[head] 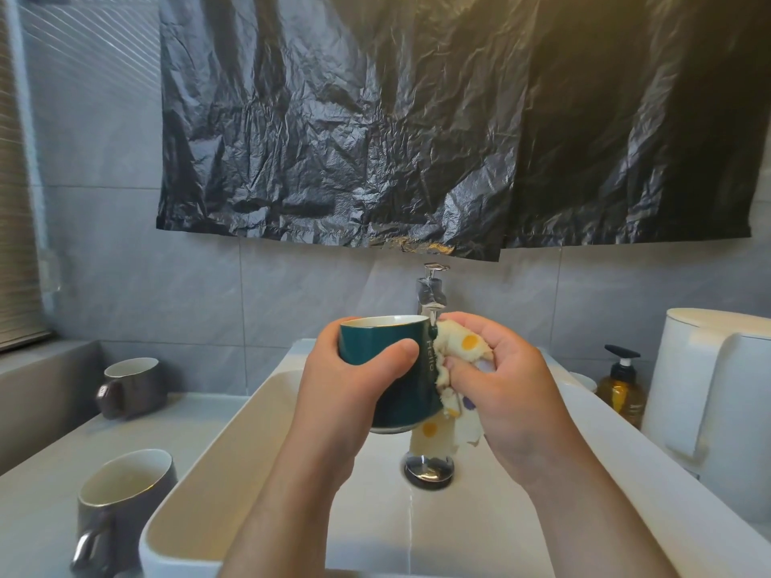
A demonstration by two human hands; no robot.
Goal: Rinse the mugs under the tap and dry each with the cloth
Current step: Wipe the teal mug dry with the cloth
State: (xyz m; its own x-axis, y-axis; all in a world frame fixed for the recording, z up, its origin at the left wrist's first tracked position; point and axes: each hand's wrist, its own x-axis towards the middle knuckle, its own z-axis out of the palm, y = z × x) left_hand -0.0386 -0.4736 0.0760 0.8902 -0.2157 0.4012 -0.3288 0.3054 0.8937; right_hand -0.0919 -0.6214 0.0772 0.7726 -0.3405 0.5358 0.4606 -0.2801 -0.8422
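My left hand (346, 381) grips a dark green mug (411, 394) upright over the white sink (258, 415), fingers wrapped round its body. My right hand (500, 385) holds a cream cloth with coloured dots (459, 348) bunched against the mug's right side; a loose end of it hangs below. The chrome tap (432, 292) stands just behind the mug's rim. Two dark grey mugs stand on the counter to the left, one near (121, 506) and one farther back (133, 385).
The chrome drain (427, 467) lies under the mug. A white kettle (717, 390) and an amber pump bottle (621, 387) stand right of the sink. Black plastic sheeting (417, 131) hangs on the tiled wall above the tap.
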